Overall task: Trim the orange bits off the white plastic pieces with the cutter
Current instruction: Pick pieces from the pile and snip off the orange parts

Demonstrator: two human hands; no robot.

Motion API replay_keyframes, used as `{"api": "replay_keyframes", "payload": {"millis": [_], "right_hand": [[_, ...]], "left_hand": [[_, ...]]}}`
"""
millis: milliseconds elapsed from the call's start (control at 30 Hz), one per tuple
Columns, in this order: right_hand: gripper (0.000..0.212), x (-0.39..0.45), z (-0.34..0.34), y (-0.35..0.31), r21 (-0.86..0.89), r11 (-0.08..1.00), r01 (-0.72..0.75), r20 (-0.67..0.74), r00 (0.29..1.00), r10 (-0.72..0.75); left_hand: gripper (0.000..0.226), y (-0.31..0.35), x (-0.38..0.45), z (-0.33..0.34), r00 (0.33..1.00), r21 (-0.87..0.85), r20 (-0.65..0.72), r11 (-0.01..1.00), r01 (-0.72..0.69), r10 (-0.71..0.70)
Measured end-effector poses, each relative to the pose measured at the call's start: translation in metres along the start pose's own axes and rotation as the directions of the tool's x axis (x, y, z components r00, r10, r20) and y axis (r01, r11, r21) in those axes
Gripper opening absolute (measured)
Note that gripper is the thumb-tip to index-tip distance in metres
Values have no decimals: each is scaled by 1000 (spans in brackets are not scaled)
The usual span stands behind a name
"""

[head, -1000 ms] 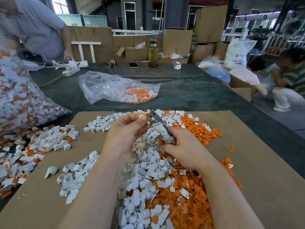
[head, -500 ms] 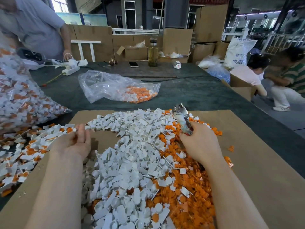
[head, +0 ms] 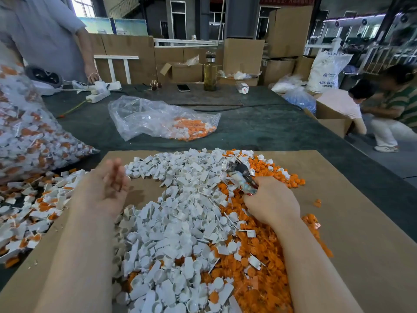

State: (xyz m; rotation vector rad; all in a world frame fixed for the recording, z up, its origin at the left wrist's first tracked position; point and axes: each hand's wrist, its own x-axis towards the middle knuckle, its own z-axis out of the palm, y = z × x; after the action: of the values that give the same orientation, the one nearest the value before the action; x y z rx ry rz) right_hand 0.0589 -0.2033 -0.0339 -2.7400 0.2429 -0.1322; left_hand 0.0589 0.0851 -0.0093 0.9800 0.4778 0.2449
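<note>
A big heap of white plastic pieces (head: 178,224) lies on the brown cardboard sheet (head: 352,233), with loose orange bits (head: 255,265) heaped along its right side. My right hand (head: 273,201) grips the cutter (head: 240,175), whose jaws point up and away over the heap. My left hand (head: 108,186) hovers palm up at the heap's left edge, fingers loosely spread and blurred, holding nothing. To the left of the cardboard lie untrimmed white pieces with orange bits (head: 29,213).
A full clear bag of pieces (head: 27,134) stands at the left; a flatter bag with orange bits (head: 162,119) lies beyond the cardboard. A person in a grey shirt (head: 42,35) stands at the far left. A bottle (head: 210,72), phone and boxes line the back; two people crouch at the right.
My left hand left the cutter, swung out to the left pile, and now turns palm up nearer the heap. My right hand dropped lower with the cutter onto the heap.
</note>
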Motion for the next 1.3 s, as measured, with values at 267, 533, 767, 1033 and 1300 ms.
{"api": "replay_keyframes", "payload": {"millis": [267, 533, 767, 1033, 1300], "right_hand": [[9, 0, 5, -4, -55, 999, 3, 18, 1000, -2], [9, 1, 7, -4, -65, 998, 3, 41, 999, 0], [12, 3, 6, -4, -67, 998, 16, 68, 998, -11], [13, 1, 7, -5, -28, 1000, 3, 33, 999, -3], [19, 0, 1, -7, 253, 963, 89, -150, 987, -52]], "left_hand": [[12, -33, -11, 26, 957, 873, 264, 392, -291, 124], [32, -43, -9, 29, 944, 944, 317, 68, -323, 91], [11, -44, -10, 28, 933, 941, 317, 66, -332, 168], [15, -37, -19, 39, 937, 715, 294, 608, -347, 189], [25, -33, -30, 54, 951, 335, 300, 942, -32, -74]]}}
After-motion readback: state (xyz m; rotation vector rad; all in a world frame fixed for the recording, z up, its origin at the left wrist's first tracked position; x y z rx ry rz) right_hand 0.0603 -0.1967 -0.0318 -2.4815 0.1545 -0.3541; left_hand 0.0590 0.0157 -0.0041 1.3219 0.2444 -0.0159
